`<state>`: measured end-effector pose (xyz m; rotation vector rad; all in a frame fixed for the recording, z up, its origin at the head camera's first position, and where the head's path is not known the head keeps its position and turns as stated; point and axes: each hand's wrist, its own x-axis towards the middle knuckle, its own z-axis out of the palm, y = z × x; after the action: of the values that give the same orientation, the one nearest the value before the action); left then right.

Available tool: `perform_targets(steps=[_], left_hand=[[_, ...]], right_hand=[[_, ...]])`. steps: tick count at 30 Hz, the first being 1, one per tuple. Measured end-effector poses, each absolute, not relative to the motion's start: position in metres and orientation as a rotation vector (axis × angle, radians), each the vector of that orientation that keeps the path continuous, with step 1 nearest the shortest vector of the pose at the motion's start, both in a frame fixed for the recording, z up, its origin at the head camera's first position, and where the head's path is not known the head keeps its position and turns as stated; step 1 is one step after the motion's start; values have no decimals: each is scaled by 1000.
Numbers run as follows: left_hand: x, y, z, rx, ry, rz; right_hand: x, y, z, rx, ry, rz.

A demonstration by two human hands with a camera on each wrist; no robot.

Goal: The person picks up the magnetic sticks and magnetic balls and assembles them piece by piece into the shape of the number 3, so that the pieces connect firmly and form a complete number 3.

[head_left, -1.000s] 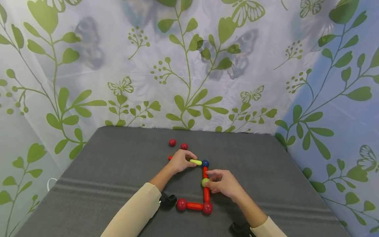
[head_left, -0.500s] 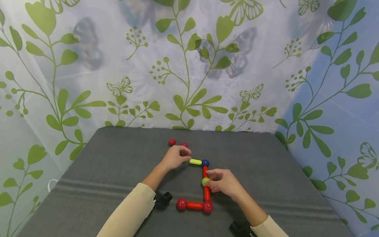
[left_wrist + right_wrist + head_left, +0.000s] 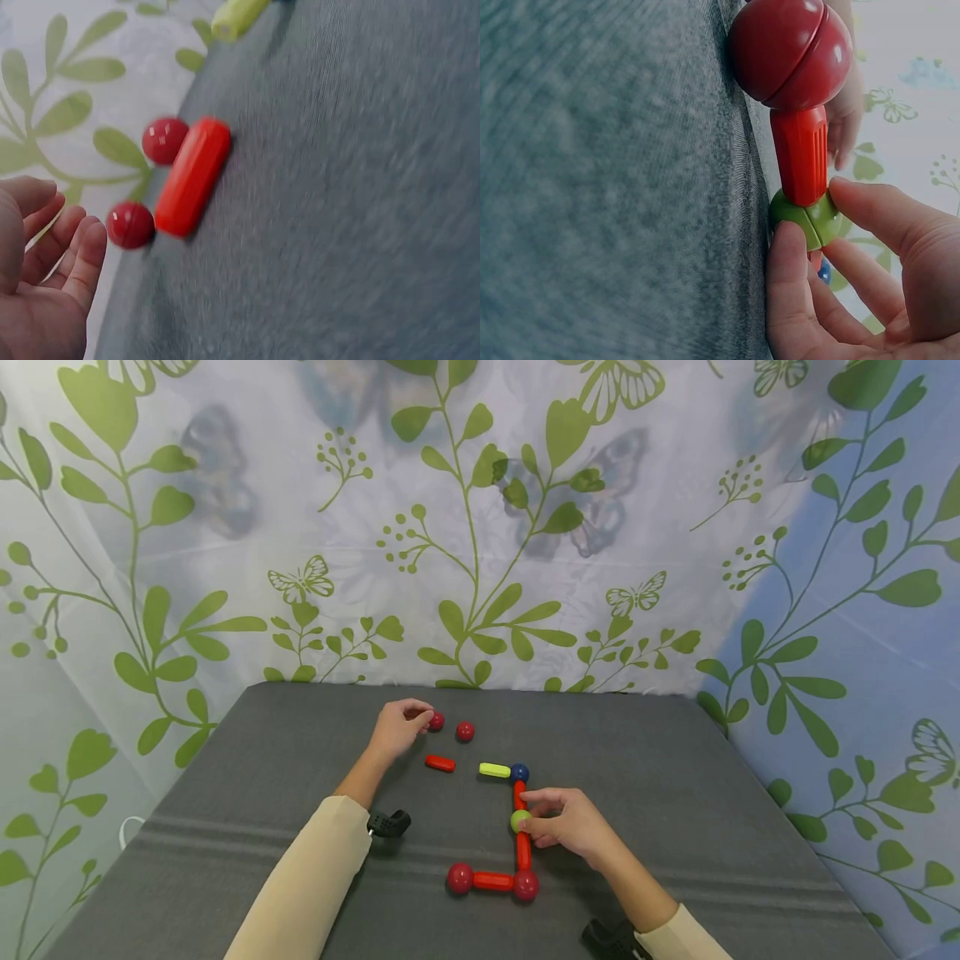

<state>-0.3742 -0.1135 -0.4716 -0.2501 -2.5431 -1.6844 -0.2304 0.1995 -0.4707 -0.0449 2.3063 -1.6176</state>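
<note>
The person's left hand [image 3: 397, 728] has left the short yellow-green plastic rod [image 3: 495, 770] and moved up toward the far edge of the grey fabric-covered tabletop [image 3: 225, 827]. There its loosely curved fingers reach the nearer of two loose dark red plastic balls [image 3: 436, 721]; the left wrist view shows the fingertips just beside that ball, holding nothing yet. The second loose red ball [image 3: 465, 732] lies a little to the right. A loose red plastic rod [image 3: 440, 763], covered by the hand a second ago, now lies in the open between the balls and the yellow-green rod.

The yellow-green rod stays where it was set, its right end against the small dark blue ball [image 3: 520, 772], so that joint looks made, and a ball for its free end seems the next piece wanted.

The right hand [image 3: 570, 823] has not moved: thumb and fingertips pinch the light green plastic ball [image 3: 519, 821] in the middle of the upright red rod line [image 3: 522, 852]. Nearer the front edge, a red rod [image 3: 492, 882] links two large dark red balls [image 3: 460, 877].
</note>
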Motion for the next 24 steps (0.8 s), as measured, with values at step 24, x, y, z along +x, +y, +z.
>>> perform_targets(steps=[24], left_hand=[[-410, -122, -491, -313, -2784, -1603]], right_hand=[[-233, 200, -473, -66, 2273, -1645]])
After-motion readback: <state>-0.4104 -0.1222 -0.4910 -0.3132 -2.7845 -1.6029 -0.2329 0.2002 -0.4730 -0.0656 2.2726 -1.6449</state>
